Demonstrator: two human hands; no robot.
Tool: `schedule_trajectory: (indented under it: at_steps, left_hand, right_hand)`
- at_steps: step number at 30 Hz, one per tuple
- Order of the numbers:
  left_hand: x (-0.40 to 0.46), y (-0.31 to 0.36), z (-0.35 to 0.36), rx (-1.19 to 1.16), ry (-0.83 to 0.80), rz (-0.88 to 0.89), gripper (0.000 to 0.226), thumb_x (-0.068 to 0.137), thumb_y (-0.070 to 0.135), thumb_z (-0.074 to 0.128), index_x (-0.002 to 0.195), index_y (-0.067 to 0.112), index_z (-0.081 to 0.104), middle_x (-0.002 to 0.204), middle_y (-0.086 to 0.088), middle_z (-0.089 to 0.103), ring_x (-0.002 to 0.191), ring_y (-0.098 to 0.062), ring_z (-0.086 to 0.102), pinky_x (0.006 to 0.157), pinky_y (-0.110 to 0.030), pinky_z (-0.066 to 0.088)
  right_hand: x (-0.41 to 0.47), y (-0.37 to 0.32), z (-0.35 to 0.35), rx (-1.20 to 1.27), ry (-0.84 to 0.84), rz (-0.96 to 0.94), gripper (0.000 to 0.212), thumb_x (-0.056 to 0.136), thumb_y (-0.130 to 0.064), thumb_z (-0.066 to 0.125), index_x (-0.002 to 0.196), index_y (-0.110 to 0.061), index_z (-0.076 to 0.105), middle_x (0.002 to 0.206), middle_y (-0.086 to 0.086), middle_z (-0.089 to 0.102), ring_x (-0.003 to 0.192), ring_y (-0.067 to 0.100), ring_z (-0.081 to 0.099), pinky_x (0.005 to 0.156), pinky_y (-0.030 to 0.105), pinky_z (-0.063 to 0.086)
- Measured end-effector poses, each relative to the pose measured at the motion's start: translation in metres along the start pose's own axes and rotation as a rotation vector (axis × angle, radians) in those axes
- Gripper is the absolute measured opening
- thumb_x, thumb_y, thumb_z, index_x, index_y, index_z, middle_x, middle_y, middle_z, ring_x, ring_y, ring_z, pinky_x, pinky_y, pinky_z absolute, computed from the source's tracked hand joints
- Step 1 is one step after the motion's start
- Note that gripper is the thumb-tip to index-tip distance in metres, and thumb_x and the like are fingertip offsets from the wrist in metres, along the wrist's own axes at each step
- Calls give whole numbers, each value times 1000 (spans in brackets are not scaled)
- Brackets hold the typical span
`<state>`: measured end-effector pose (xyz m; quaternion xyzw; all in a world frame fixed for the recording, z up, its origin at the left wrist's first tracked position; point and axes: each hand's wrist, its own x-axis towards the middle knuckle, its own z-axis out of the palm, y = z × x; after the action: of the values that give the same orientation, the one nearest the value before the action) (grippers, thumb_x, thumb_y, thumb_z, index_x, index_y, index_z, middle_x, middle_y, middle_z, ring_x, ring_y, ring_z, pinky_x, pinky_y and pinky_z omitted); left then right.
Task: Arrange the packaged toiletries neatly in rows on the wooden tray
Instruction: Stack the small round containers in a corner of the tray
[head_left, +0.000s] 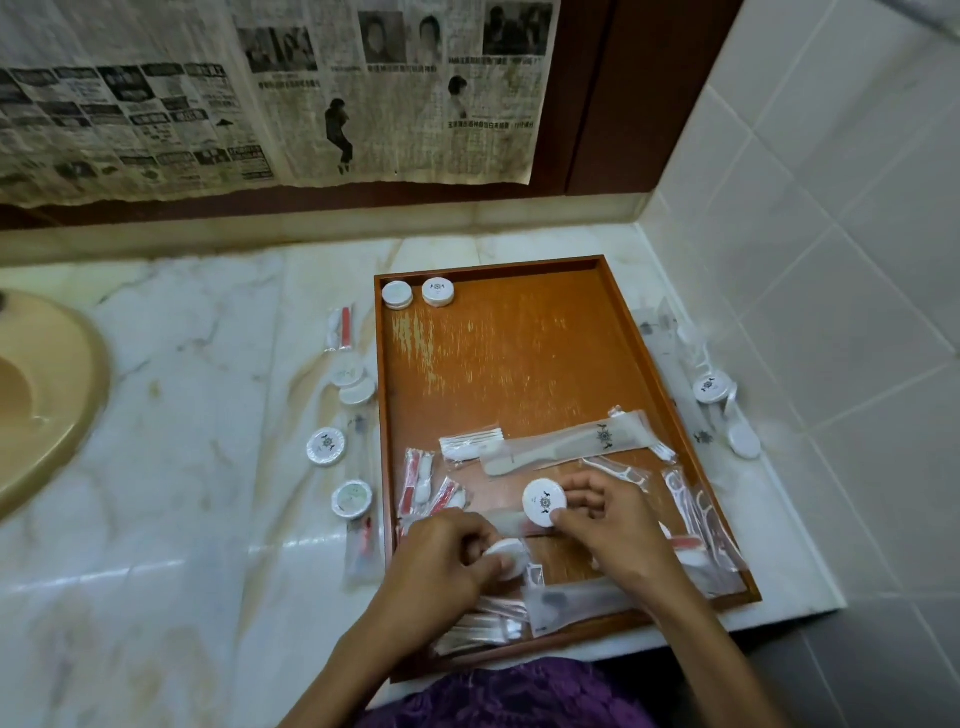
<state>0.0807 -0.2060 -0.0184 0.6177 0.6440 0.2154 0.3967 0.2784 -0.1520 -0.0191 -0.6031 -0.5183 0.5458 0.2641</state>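
Fingers of the right hand pinch the rim of a round white soap, lifted just above the clutter at the near end of the wooden tray; fingers of the left hand curl round a second round soap, held low beside it. Beneath and around both hands lie unsorted sachets: a bagged comb, a packet of cotton buds, red-and-white sachets and floss picks. Beyond them the tray floor is bare up to the far left corner, where two round soaps sit side by side, touching the far wall, as the start of a row. More packets lie on the marble counter on either side of the tray. The step in hand appears to be gathering round soaps; the next move probably calls for carrying both to the far edge and setting them just right of the pair, in line.
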Motion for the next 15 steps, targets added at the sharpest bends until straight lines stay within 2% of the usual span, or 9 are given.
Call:
schedule_trajectory:
  at_steps: [2,4,6,9,12,15]
  left_hand:
    - [5,2,-10,-206,41,-57,12,80,23,76,73,21,66,67,7,63,58,0,52,56,-17,41]
    - [12,3,-19,-412,65,-136,11,82,12,75,76,16,66,63,7,62,54,-3,54,51,-18,42]
    - [20,2,-29,-614,110,-224,9,82,3,73,84,9,66,66,-4,64,52,-10,57,47,-21,44]
    - [34,-2,-45,-850,152,-319,16,85,0,69,100,1,64,73,-22,67,54,-20,57,47,-23,46]
    - [54,-3,-63,-964,196,-333,12,88,0,63,100,0,67,75,-21,70,56,-18,61,49,-21,51]
    - [81,-4,-87,-1020,270,-318,10,90,-2,60,94,0,68,81,-19,73,66,-19,69,58,-21,57]
  right_hand:
    - [1,-2,3,70,28,-2,25,79,3,73,91,-18,71,84,-3,74,81,5,69,65,17,54]
    - [2,-5,7,140,42,9,25,82,3,69,92,-19,72,84,-2,75,80,10,70,62,19,54]
    - [7,-10,10,210,49,23,25,87,1,65,94,-21,72,85,2,75,74,15,71,58,24,56]
    - [20,-19,17,304,32,56,21,94,-5,58,100,-21,70,87,3,74,73,25,73,54,34,59]
    - [42,-31,20,303,-30,57,21,97,-6,52,105,-20,66,85,6,74,74,34,72,51,31,57]
    - [77,-49,21,162,-65,19,28,95,-2,54,110,-24,61,91,5,73,74,28,72,54,29,55]
